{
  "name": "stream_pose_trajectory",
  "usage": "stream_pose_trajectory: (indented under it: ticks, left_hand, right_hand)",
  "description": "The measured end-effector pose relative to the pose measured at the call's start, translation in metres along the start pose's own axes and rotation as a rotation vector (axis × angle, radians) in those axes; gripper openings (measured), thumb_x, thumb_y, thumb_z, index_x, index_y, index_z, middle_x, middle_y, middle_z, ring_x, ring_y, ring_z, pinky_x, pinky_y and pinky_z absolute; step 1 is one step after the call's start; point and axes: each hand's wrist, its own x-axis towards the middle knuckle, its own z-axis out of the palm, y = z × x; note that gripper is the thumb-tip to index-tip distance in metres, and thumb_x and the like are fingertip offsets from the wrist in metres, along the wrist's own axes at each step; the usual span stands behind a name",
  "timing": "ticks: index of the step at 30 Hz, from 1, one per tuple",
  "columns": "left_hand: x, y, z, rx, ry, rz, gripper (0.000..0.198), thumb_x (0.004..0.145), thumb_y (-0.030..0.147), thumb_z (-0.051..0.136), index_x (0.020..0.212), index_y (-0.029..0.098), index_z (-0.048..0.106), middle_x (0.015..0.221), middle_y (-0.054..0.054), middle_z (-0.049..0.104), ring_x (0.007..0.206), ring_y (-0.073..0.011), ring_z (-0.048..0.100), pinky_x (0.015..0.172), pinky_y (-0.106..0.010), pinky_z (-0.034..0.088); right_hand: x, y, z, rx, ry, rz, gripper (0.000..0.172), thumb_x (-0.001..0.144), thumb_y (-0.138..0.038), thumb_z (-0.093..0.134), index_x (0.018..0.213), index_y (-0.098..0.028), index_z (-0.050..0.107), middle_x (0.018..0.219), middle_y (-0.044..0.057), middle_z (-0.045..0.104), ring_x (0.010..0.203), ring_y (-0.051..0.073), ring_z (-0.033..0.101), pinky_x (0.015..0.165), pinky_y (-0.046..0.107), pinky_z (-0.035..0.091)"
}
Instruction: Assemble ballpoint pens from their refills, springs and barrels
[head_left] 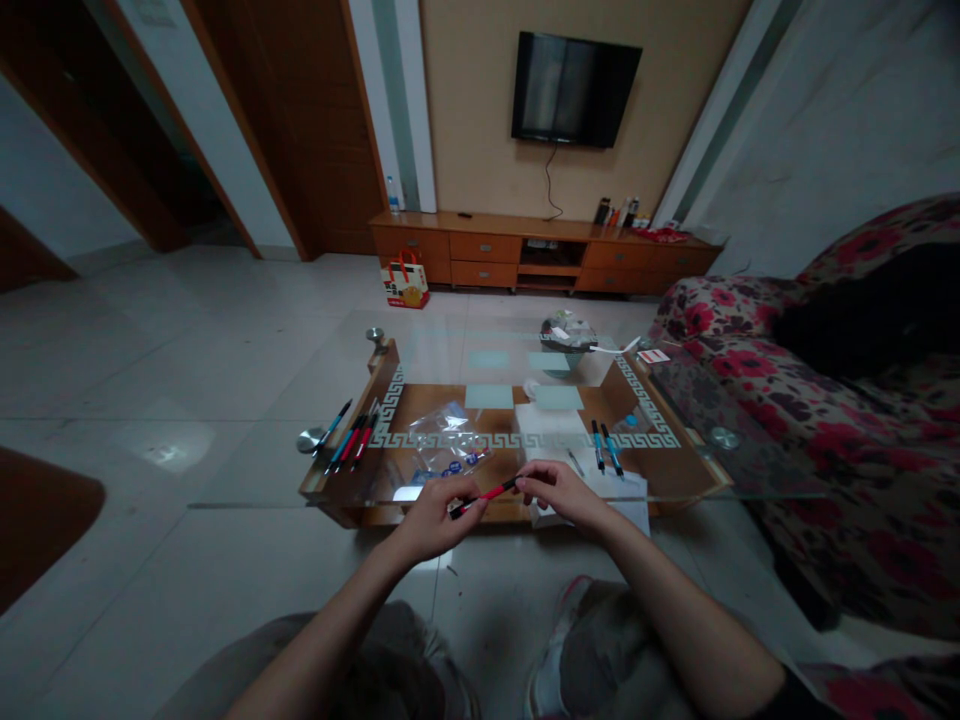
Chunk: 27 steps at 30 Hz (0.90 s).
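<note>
Between my two hands is a red pen (496,491) with black ends, held slanting over the front edge of the glass table. My left hand (439,515) is closed round its lower left end. At the other end, the fingertips of my right hand (559,490) pinch the black part. To the left on the glass lies a group of several pens (352,440), blue, red and black. Two blue and black pens (607,448) lie on the right, with a thin small piece (575,462) beside them. A clear plastic bag (446,435) is just beyond my left hand.
The glass coffee table (247,470) has a wooden base and metal corner caps. White paper (634,495) shows beneath the right side. A bagged item (568,330) sits at the far edge. A floral sofa (750,370) stands right; a TV cabinet (487,248) lies beyond.
</note>
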Motion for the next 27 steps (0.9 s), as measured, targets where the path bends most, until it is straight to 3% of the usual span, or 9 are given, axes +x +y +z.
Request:
stream_pose_trajectory:
  ticks: [2,4,7,9,16,20,27]
  left_hand:
    - [0.002,0.0,0.0,-0.091,-0.012,-0.075,0.03,0.092,0.037,0.055,0.075,0.016,0.068,0.07,-0.002,0.066,0.068,-0.0138,0.059,0.066,-0.024,0.043]
    - [0.004,0.0,-0.001,-0.231,-0.006,-0.157,0.028,0.093,0.039,0.056,0.093,0.016,0.072,0.081,-0.004,0.071,0.075,-0.016,0.063,0.07,-0.025,0.047]
    - [0.007,-0.001,-0.003,-0.456,0.028,-0.23,0.04,0.094,0.04,0.055,0.124,0.016,0.065,0.096,-0.008,0.074,0.084,-0.0187,0.066,0.076,-0.029,0.05]
    - [0.008,-0.002,-0.004,-0.572,0.029,-0.238,0.044,0.094,0.04,0.054,0.13,0.015,0.062,0.102,-0.011,0.074,0.087,-0.0195,0.066,0.078,-0.03,0.051]
    - [0.007,-0.004,-0.004,-0.761,-0.143,-0.22,0.049,0.092,0.035,0.062,0.138,0.021,0.055,0.12,-0.013,0.069,0.093,-0.0191,0.066,0.08,-0.03,0.05]
    - [0.005,-0.003,-0.003,-0.748,-0.246,-0.212,0.041,0.089,0.034,0.066,0.127,0.018,0.066,0.12,-0.014,0.069,0.102,-0.0221,0.066,0.091,-0.034,0.05]
    - [0.002,-0.01,-0.003,-0.703,-0.271,-0.249,0.034,0.087,0.035,0.068,0.115,0.016,0.073,0.113,-0.014,0.073,0.104,-0.0247,0.067,0.093,-0.036,0.05]
  right_hand:
    - [0.0,-0.002,0.0,0.018,0.036,0.019,0.031,0.077,-0.047,0.071,0.087,-0.018,0.07,0.078,0.003,0.069,0.064,0.013,0.058,0.052,0.023,0.037]
    - [-0.001,-0.003,-0.001,0.058,0.099,0.033,0.031,0.077,-0.047,0.07,0.088,-0.018,0.069,0.08,0.003,0.069,0.066,0.013,0.058,0.053,0.022,0.036]
    - [0.0,-0.003,-0.004,0.18,0.19,0.066,0.031,0.076,-0.046,0.071,0.091,-0.019,0.068,0.084,0.003,0.069,0.068,0.013,0.058,0.055,0.022,0.037]
    - [0.001,-0.001,-0.006,0.285,0.229,0.104,0.031,0.075,-0.044,0.073,0.092,-0.019,0.067,0.083,0.003,0.069,0.067,0.012,0.058,0.054,0.022,0.036]
    - [0.001,0.002,-0.009,0.507,0.208,0.134,0.029,0.076,-0.04,0.075,0.093,-0.019,0.066,0.081,0.003,0.067,0.064,0.011,0.057,0.052,0.02,0.034]
    - [0.001,0.003,-0.008,0.529,0.176,0.167,0.028,0.076,-0.039,0.075,0.093,-0.019,0.067,0.086,0.004,0.069,0.066,0.011,0.058,0.052,0.02,0.035]
    - [0.0,0.006,-0.006,0.514,0.128,0.191,0.027,0.077,-0.039,0.075,0.094,-0.019,0.068,0.088,0.004,0.07,0.066,0.01,0.058,0.052,0.019,0.036]
